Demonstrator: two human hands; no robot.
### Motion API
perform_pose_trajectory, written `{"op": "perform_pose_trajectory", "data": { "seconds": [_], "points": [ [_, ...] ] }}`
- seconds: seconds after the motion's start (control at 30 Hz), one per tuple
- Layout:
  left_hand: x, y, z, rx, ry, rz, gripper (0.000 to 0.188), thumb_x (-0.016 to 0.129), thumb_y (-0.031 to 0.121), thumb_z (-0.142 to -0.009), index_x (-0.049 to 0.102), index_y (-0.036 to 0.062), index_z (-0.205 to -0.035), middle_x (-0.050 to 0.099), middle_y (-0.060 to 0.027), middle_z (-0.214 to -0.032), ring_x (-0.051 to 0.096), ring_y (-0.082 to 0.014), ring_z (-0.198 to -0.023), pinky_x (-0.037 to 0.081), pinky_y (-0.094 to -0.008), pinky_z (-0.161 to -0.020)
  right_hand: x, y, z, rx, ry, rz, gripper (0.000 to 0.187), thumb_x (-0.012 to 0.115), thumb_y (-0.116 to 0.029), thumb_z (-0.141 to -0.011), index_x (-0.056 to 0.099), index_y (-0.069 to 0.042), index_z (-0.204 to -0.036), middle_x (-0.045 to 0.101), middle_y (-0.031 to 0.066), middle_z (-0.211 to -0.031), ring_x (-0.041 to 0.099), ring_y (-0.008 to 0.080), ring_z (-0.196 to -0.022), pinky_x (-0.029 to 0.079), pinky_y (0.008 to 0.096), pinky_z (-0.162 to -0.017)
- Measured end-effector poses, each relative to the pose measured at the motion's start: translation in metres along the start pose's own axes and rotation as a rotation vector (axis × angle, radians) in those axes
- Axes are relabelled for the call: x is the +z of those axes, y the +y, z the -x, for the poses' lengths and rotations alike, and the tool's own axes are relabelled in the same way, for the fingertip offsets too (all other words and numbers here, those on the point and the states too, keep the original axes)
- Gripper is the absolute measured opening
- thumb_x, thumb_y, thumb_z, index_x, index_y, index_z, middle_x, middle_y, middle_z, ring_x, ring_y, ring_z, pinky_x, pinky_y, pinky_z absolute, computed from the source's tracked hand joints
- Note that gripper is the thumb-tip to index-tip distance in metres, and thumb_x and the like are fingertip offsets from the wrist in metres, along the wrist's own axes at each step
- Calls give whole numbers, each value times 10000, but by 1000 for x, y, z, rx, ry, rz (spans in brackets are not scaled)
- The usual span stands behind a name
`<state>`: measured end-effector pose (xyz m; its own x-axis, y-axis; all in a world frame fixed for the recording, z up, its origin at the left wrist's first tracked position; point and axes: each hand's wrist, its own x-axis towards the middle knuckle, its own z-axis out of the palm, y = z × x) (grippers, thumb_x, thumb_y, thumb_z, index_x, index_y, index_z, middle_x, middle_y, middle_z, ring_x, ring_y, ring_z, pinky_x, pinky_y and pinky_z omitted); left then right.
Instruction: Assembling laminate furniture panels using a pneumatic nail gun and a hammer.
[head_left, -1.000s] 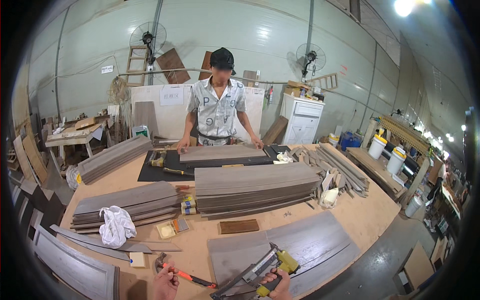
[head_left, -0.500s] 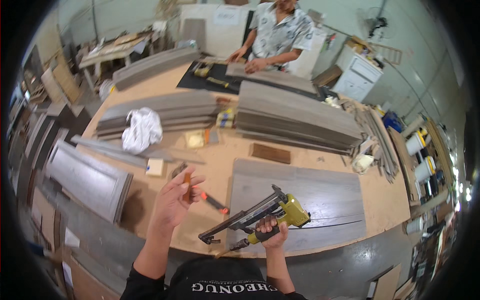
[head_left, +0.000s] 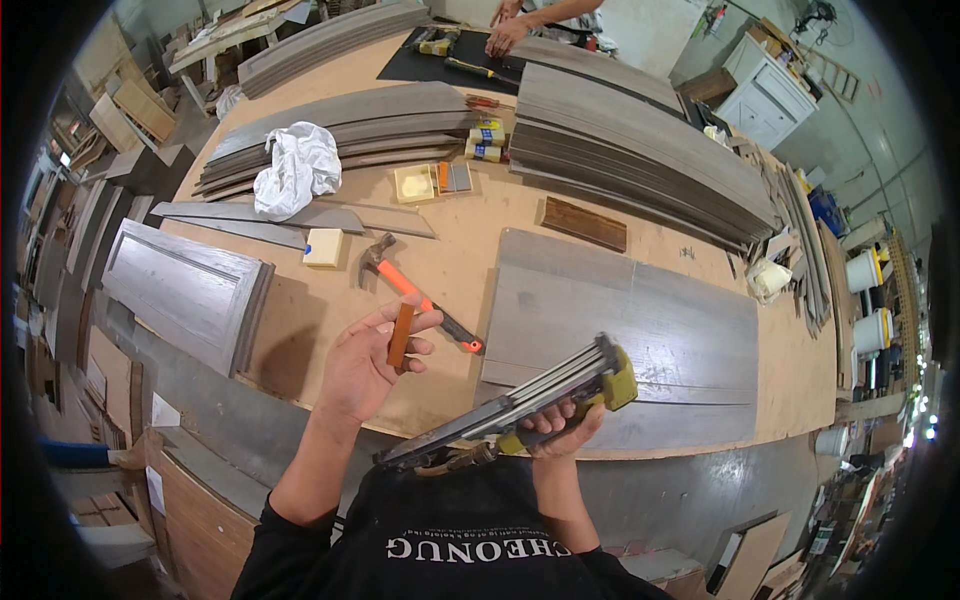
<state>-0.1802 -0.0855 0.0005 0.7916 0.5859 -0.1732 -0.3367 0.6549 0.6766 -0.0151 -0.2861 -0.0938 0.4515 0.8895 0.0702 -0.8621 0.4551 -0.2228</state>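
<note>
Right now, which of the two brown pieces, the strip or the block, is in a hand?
The small orange-brown strip, held in the left hand; the larger, darker block lies on the table.

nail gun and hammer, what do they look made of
Nail gun: long grey magazine, likely metal from its shiny streaks; yellow-green body could be painted metal or plastic. Hammer: dull grey-brown claw head, likely metal; bright orange-and-black handle, probably plastic or rubber.
</note>
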Motion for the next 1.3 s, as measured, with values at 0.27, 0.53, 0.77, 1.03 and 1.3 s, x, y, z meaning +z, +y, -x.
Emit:
{"op": "perform_pose_trajectory", "data": {
  "seconds": [0.27, 0.53, 0.77, 1.03, 1.3],
  "points": [
    [10, -6, -7, -74, -16, -78, 503, 404, 78, -876, 352, -40, -1362, 511, -244, -1262, 608, -277, -1030, 506, -363, -852, -15, -8, 16, -47, 90, -111, 463, 662, -665, -692, 550, -215, -689, 540, -83, -594, 549, 95, -590, 450, 276, -615],
    [23, -17, -11, -53, 68, -433, 467, 393, 9, -894, 373, 18, -1360, 540, -208, -1243, 614, -244, -1038, 500, -330, -862, -20, -14, 20, -42, 49, -139, 462, 672, -664, -680, 567, -215, -696, 572, -86, -608, 578, 113, -605, 472, 283, -647],
    [17, -23, -11, -54, 48, -714, 257, 455, 29, -903, 537, -9, -1144, 621, -130, -1071, 638, -159, -845, 516, -257, -713, -18, -14, 23, -20, -4, -151, 460, 686, -637, -685, 592, -187, -697, 593, -59, -609, 605, 122, -616, 498, 325, -695],
    [30, -29, -11, -84, 61, -655, 263, 502, 70, -919, 578, -18, -1155, 645, -64, -915, 587, -87, -665, 466, -214, -578, -20, -14, 23, 28, -48, -211, 433, 701, -588, -696, 623, -163, -727, 605, -42, -629, 604, 136, -629, 499, 337, -720],
    [44, -31, -18, -108, -172, -560, 299, 528, 77, -898, 597, -11, -1175, 627, -25, -909, 541, -44, -824, 434, -192, -681, -25, -6, 28, 41, -46, -245, 425, 712, -580, -687, 609, -169, -719, 593, -44, -623, 570, 122, -606, 468, 310, -695]
  ]
}}
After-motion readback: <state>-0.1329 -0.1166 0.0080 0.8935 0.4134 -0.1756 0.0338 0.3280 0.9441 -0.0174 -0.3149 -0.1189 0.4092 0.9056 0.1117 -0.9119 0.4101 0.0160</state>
